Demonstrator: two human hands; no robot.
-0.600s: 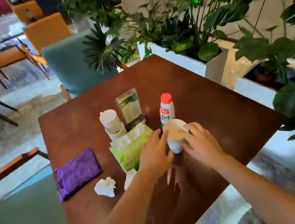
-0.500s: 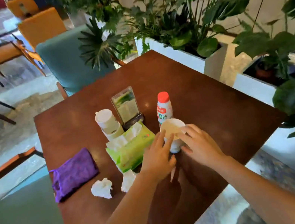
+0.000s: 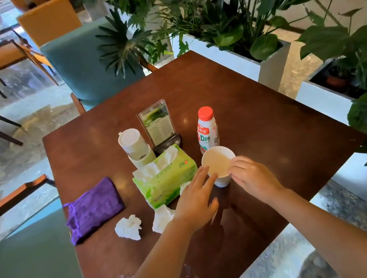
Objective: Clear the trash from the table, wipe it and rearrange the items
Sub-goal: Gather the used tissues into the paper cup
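A white paper cup (image 3: 218,162) holding beige liquid stands on the brown table (image 3: 261,125), just in front of a red-capped milk bottle (image 3: 207,129). My right hand (image 3: 254,176) has its fingertips on the cup's right rim and side. My left hand (image 3: 196,201) lies with fingers apart, the tips reaching the cup's left side. Two crumpled tissues (image 3: 129,228) (image 3: 163,219) lie near my left wrist, and a smaller scrap (image 3: 184,186) is partly hidden by my fingers. A purple cloth (image 3: 94,208) lies to the left.
A green tissue pack (image 3: 167,178), stacked pale cups (image 3: 136,147) and a menu stand (image 3: 157,126) crowd the table's middle. A teal chair (image 3: 81,66) stands at the far side, another seat (image 3: 24,269) at the near left. White planters (image 3: 237,63) with plants border the right.
Both hands stay beside the cup, which has not left its spot by the bottle. My left fingers have slipped slightly lower along the cup's left side.
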